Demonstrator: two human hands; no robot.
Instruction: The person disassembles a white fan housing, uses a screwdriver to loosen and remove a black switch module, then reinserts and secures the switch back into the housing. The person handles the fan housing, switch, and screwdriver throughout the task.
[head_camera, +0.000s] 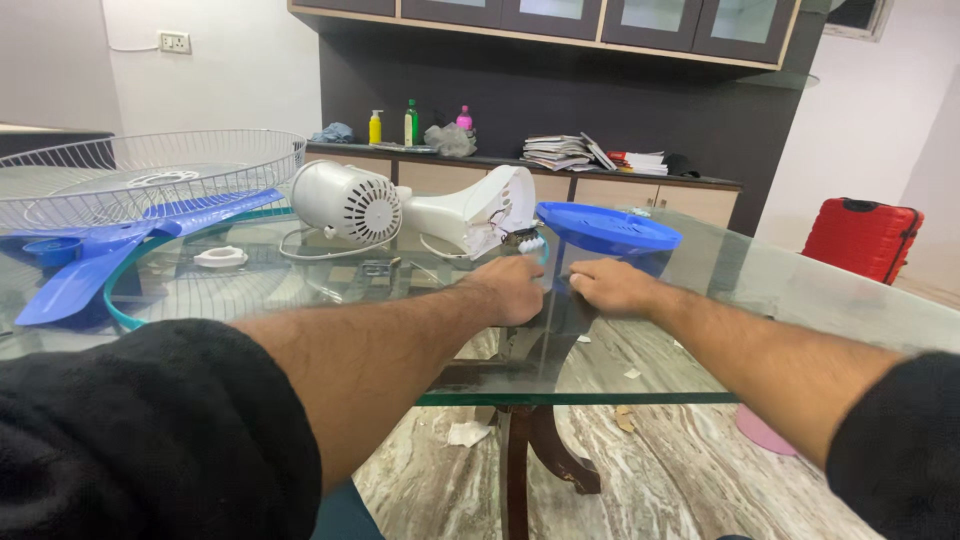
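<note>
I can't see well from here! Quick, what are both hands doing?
Left hand: curled closed on the glass table, beside the white fan body; whether it holds anything cannot be told.
Right hand: resting flat on the table, holding nothing.

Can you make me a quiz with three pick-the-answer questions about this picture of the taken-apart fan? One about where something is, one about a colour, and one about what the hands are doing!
1. Where is the wire fan guard?
A. on the floor
B. on the glass table's left side
C. on the counter

2. What colour is the fan blade?
A. blue
B. red
C. white

3. What are the left hand and right hand doing?
A. raised high in the air
B. both gripping the suitcase
C. resting on the glass table by the white motor housing and blue round base

Answers: 1 B, the guard lies at the table's left end above the blade. 2 A, the blade is plainly blue. 3 C, both hands lie low on the glass near the fan's wired end; the red suitcase stands far off on the floor.
</note>
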